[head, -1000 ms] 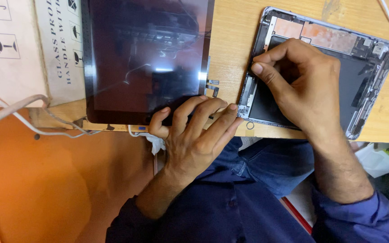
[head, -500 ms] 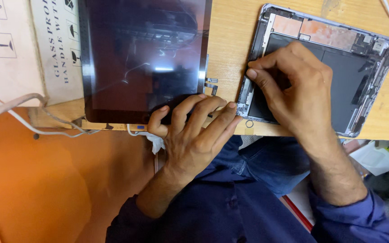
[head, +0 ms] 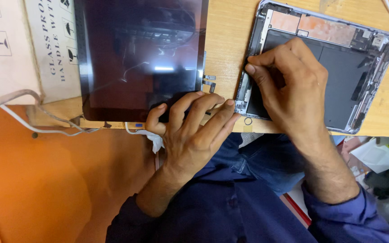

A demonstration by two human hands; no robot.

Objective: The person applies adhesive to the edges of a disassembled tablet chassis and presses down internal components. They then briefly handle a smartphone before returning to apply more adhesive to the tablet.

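An opened tablet body (head: 361, 67) lies on the wooden table (head: 226, 36) at the right, showing its black battery and circuit boards. My right hand (head: 293, 85) rests on it, thumb and forefinger pinched at its left inner edge; what they pinch is hidden. The detached dark glass screen (head: 140, 58) lies to the left, face up. A thin flex cable (head: 209, 83) sticks out of its right side. My left hand (head: 194, 130) lies flat on the table's near edge, fingers spread. Its fingertips touch the screen's lower edge and the tablet body's near corner.
A cardboard box (head: 5, 49) with fragile-goods symbols stands left of the screen. White cables (head: 23, 123) trail off the table's near edge, and a white tissue (head: 153, 138) hangs there. Papers and clutter (head: 379, 157) lie below at the right.
My right hand's pinched fingers have slid a little farther along the tablet body's left edge. My left hand has stayed in place.
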